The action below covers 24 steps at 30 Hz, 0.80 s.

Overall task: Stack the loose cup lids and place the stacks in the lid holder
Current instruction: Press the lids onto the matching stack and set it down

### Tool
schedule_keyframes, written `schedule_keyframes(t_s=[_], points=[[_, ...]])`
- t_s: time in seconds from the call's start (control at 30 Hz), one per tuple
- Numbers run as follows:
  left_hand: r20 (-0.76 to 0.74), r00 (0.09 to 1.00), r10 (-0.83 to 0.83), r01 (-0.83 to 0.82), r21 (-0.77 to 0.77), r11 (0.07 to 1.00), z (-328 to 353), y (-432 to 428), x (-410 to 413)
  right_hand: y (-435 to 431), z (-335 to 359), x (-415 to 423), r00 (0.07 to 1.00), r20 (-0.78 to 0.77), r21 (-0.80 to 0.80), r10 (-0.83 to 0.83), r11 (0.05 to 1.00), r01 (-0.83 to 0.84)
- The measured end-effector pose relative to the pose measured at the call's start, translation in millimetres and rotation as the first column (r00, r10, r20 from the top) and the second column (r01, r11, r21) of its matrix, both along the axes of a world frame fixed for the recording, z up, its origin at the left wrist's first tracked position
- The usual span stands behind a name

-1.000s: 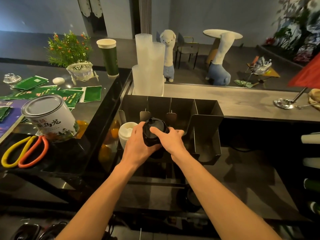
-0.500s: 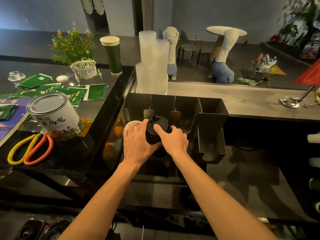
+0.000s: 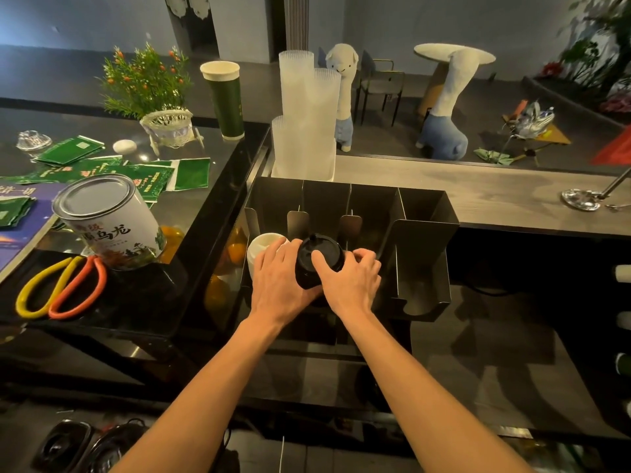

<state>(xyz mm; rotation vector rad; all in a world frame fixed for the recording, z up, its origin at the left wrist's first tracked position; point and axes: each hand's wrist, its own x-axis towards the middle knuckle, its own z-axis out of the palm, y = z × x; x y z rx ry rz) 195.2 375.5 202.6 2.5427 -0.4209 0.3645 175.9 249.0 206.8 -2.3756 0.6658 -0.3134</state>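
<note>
Clearly "乌龙" on tea tin (image 3: 112, 224)

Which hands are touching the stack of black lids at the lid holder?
Touching, both. The head view shows the left hand wrapped against the black lid stack on one side, and the right hand's fingers lying across its top.

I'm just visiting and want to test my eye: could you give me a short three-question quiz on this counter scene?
1. True or false: both hands, left hand and right hand, grip the stack of black lids.
2. Which slot of the lid holder holds the white lids: A far left, B far right?
3. Fill in: the scissors lie in front of the tea ____.

Key: 1 true; 2 A; 3 tin.
</note>
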Motion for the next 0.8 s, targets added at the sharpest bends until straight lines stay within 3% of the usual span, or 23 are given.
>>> schedule_keyframes(t_s=[0.27,0.4,0.47,0.6,0.8], points=[[0.093,0.995,0.031,-0.050,0.211,0.976,-17.6,-2.1,10.0,1.5,-28.2,5.7,0.999,-0.016,-0.031,0.029,0.999,-0.029],[0.116,0.993,-0.009,-0.027,0.302,0.953,-23.5,-2.3,12.2,5.1,-39.9,1.1,0.986,0.166,0.006,-0.004,1.000,0.003],[0.114,0.993,-0.022,-0.017,0.328,0.945,-24.7,-2.3,13.2,2.8,-41.2,1.1,0.978,0.208,-0.048,0.022,0.999,-0.012],[0.051,0.999,-0.016,-0.005,0.388,0.922,-20.6,-5.2,15.7,-5.2,-37.6,8.6,0.990,0.102,-0.191,0.094,0.979,-0.073],[0.090,0.992,-0.089,0.065,0.241,0.968,-21.0,-5.5,9.7,-15.8,-34.6,7.2,0.994,0.016,-0.280,0.106,0.955,-0.097]])
